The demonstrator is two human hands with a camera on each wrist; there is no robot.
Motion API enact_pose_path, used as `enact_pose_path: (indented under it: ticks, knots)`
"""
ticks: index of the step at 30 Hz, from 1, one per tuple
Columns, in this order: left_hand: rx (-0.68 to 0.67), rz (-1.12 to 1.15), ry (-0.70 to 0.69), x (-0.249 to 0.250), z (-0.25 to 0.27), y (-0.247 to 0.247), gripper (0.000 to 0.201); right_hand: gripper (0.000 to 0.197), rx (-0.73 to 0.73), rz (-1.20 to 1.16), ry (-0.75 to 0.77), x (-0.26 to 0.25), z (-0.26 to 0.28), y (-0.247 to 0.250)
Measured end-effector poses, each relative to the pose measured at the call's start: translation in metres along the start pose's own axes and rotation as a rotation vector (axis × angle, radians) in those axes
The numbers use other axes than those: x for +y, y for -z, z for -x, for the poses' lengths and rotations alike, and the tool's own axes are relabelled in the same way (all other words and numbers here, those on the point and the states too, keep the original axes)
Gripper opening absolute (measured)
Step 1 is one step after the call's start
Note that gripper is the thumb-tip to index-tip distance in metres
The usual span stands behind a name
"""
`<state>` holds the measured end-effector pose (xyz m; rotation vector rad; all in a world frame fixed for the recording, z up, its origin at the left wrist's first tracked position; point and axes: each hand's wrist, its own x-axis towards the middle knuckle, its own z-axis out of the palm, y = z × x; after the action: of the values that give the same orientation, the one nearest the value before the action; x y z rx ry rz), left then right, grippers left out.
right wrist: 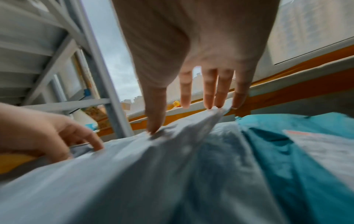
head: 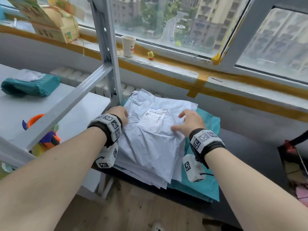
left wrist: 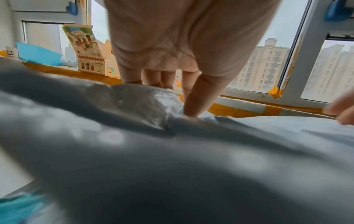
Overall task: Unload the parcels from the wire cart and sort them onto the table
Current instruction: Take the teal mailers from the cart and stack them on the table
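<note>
- Right hand (head: 190,121) – fingers spread and nearly straight, tips pressing the top crinkled grey plastic mailer parcel (head: 150,139).
- Left hand (head: 119,114) – fingers bent down onto the parcel's left edge; whether it grips is unclear.
- Beneath the parcel: more grey mailers, then a teal plastic mailer (head: 210,185).

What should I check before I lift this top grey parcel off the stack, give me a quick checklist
1. Left hand on the grey mailer: ok, fingers press into its left edge.
2. Right hand has a grip: not ok, fingertips only touch the far edge, fingers straight.
3. Label facing up for sorting: ok.
4. Only one mailer will lift: cannot tell, more grey mailers lie right beneath.
5. Teal parcel underneath stays put: cannot tell.
6. Shelf upright clear of the left wrist: not ok, it stands close beside.
</note>
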<state>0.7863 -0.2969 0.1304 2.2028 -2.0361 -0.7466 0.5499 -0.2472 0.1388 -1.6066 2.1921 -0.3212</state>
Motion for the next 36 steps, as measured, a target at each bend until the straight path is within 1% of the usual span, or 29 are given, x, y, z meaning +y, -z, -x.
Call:
enact_pose_path:
  ticks: [2, 3, 5, 6, 8, 9, 10, 11, 12, 13, 15, 17, 20, 22, 25, 29, 32, 36]
  knots:
    - [-0.011, -0.012, -0.001, -0.006, 0.002, 0.001, 0.036, 0.079, -0.139, 0.088, 0.101, -0.014, 0.001, -0.013]
    - [-0.019, -0.012, -0.001, -0.010, 0.003, 0.001, 0.036, 0.088, -0.209, 0.180, 0.132, -0.021, 0.002, -0.019]
    - [-0.004, -0.033, -0.019, -0.017, 0.002, 0.002, 0.035, 0.092, -0.290, 0.348, 0.156, -0.031, 0.005, -0.030]
    - [0.031, -0.048, -0.042, -0.019, 0.000, 0.002, 0.037, 0.091, -0.318, 0.396, 0.156, -0.033, 0.005, -0.034]
    - [0.109, -0.021, -0.150, -0.016, -0.006, 0.003, 0.045, 0.096, -0.367, 0.433, 0.150, -0.035, 0.006, -0.038]
    - [0.115, 0.004, -0.233, -0.010, -0.009, 0.003, 0.051, 0.104, -0.385, 0.416, 0.142, -0.034, 0.005, -0.040]
    - [0.083, 0.008, -0.322, -0.004, -0.010, 0.002, 0.057, 0.112, -0.400, 0.376, 0.133, -0.033, 0.004, -0.042]
    - [0.023, -0.026, -0.394, 0.002, -0.010, 0.000, 0.066, 0.117, -0.414, 0.327, 0.118, -0.033, 0.003, -0.043]
    - [-0.056, -0.092, -0.428, 0.007, -0.009, -0.005, 0.076, 0.119, -0.424, 0.281, 0.108, -0.033, 0.002, -0.045]
    - [-0.143, -0.168, -0.427, 0.009, -0.008, -0.010, 0.087, 0.120, -0.429, 0.258, 0.099, -0.034, 0.000, -0.047]
    - [-0.285, -0.278, -0.355, 0.005, -0.010, -0.020, 0.106, 0.120, -0.423, 0.285, 0.104, -0.038, -0.002, -0.051]
    - [-0.323, -0.347, -0.294, -0.005, -0.018, -0.028, 0.120, 0.115, -0.406, 0.342, 0.110, -0.044, -0.005, -0.058]
    - [-0.320, -0.419, -0.230, -0.015, -0.028, -0.035, 0.134, 0.110, -0.394, 0.401, 0.114, -0.052, -0.010, -0.069]
    - [-0.323, -0.439, -0.204, -0.016, -0.031, -0.039, 0.138, 0.118, -0.416, 0.430, 0.120, -0.054, -0.015, -0.072]
    - [-0.341, -0.445, -0.180, -0.016, -0.037, -0.043, 0.142, 0.132, -0.491, 0.448, 0.117, -0.052, -0.018, -0.072]
    - [-0.371, -0.410, -0.152, -0.018, -0.043, -0.049, 0.141, 0.135, -0.526, 0.477, 0.124, -0.052, -0.023, -0.076]
    - [-0.366, -0.374, -0.146, -0.022, -0.044, -0.056, 0.140, 0.138, -0.555, 0.499, 0.109, -0.054, -0.029, -0.083]
    - [-0.352, -0.360, -0.145, -0.023, -0.045, -0.061, 0.142, 0.139, -0.534, 0.472, 0.116, -0.052, -0.032, -0.092]
